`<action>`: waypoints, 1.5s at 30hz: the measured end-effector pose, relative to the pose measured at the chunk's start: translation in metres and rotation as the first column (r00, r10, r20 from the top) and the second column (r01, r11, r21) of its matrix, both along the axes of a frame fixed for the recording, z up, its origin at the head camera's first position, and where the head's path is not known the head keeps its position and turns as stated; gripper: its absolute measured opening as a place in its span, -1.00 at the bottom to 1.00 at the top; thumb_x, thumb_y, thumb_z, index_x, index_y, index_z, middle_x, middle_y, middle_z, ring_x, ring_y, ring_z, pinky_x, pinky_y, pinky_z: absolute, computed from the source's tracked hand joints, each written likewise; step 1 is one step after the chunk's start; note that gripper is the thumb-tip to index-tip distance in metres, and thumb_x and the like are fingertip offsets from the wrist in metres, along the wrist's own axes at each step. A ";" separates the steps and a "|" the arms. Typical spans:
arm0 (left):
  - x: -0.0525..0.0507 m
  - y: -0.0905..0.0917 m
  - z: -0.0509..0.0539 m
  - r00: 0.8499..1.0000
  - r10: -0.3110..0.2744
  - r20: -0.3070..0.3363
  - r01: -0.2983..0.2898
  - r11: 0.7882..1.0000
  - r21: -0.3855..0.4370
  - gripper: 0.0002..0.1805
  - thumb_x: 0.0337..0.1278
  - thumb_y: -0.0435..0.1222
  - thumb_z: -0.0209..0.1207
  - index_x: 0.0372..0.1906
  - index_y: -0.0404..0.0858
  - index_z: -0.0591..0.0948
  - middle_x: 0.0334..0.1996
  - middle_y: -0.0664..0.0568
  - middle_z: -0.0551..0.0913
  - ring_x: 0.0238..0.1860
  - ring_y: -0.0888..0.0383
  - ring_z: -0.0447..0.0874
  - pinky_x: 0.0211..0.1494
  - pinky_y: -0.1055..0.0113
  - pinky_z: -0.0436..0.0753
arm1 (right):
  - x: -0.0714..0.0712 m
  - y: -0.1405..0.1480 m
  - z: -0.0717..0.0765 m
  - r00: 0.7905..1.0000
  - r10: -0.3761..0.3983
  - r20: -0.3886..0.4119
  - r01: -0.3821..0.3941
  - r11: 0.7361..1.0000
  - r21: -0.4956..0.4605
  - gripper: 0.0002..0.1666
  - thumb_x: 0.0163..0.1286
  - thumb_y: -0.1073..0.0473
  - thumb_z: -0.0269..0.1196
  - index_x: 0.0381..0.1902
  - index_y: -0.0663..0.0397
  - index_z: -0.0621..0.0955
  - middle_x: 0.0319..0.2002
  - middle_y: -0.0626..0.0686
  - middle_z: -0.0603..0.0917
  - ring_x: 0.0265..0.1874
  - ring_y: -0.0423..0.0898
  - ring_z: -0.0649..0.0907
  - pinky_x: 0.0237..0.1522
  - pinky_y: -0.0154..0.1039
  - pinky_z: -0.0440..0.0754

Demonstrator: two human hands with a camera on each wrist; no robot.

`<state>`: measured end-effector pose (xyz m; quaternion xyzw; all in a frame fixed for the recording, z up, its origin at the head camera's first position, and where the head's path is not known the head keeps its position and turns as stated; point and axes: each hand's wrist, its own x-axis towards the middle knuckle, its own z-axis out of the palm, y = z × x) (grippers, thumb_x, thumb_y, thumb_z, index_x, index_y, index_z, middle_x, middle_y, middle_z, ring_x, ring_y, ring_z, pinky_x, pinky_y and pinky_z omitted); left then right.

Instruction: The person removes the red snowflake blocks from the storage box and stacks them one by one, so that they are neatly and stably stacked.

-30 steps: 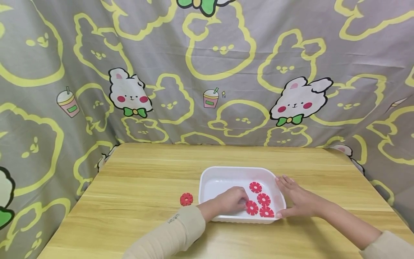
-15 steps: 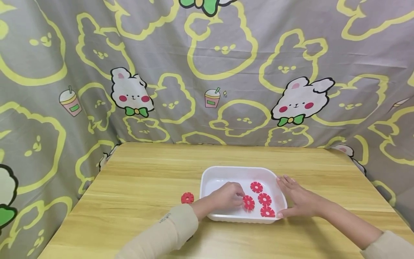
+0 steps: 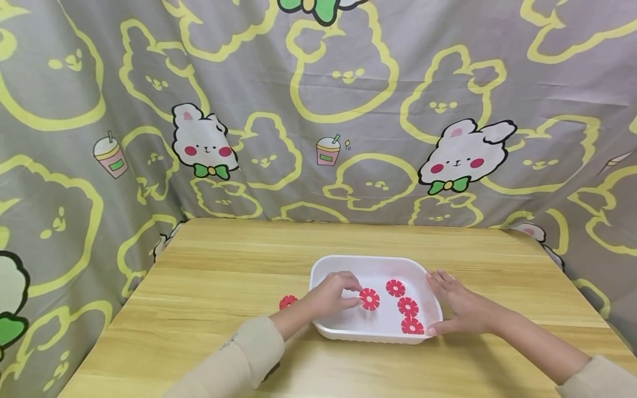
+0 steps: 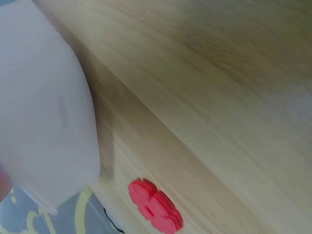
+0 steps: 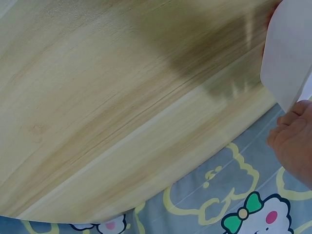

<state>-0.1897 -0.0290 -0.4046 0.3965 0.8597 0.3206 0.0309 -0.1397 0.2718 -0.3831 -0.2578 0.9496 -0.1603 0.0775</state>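
In the head view, my left hand (image 3: 332,296) reaches over the left wall of a white plastic tray (image 3: 368,334). Its thumb and forefinger pinch the edge of a red flower-shaped plastic disc (image 3: 365,307), which shows a faint reflection below it. Three more such discs lie in the tray's right part: one at the back (image 3: 395,288), one in the middle (image 3: 408,307) and one at the front (image 3: 412,326). My right hand (image 3: 463,307) rests against the tray's right end, thumb at the near corner and mostly straight fingers at the far side.
Outside the tray, left of it, another red disc (image 4: 155,207) lies on the wooden table (image 3: 224,265), partly hidden by my left forearm in the head view. A grey curtain (image 3: 278,83) with cartoon rabbits hangs behind the table and along both sides.
My left hand has drawn one red disc away from the others, leftward and towards the back of the tray. The right hand stays at the tray's right end.
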 end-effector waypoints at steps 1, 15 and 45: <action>0.000 -0.002 0.001 1.000 0.013 0.003 -0.013 1.000 0.007 -0.78 -0.01 -0.32 0.30 -0.23 -0.34 0.69 -0.29 -0.04 0.69 -0.20 0.17 0.61 -0.05 0.52 0.59 | 0.000 0.000 0.000 1.000 0.001 -0.001 -0.001 1.000 0.002 0.34 -0.09 -0.38 0.33 0.32 0.51 0.11 0.33 0.48 0.14 0.29 0.49 0.10 0.20 0.38 0.13; 0.004 -0.038 0.004 0.992 0.116 -0.039 -0.107 0.978 0.178 -0.78 -0.04 -0.37 0.31 -0.24 -0.39 0.67 -0.27 -0.09 0.67 -0.18 0.07 0.62 -0.03 0.37 0.64 | 0.000 0.001 -0.002 1.000 -0.004 -0.031 0.004 1.000 0.007 0.35 -0.10 -0.40 0.31 0.30 0.54 0.13 0.33 0.48 0.15 0.28 0.49 0.11 0.19 0.38 0.16; 0.018 -0.103 -0.010 0.920 0.387 -0.068 -0.352 0.888 0.295 -0.75 -0.19 -0.40 0.38 -0.28 -0.35 0.70 -0.27 -0.07 0.69 -0.17 0.03 0.65 -0.05 0.23 0.67 | 0.003 0.002 -0.004 0.999 -0.006 -0.053 0.007 1.000 0.013 0.31 -0.07 -0.39 0.30 0.31 0.51 0.13 0.33 0.46 0.16 0.28 0.48 0.14 0.22 0.33 0.16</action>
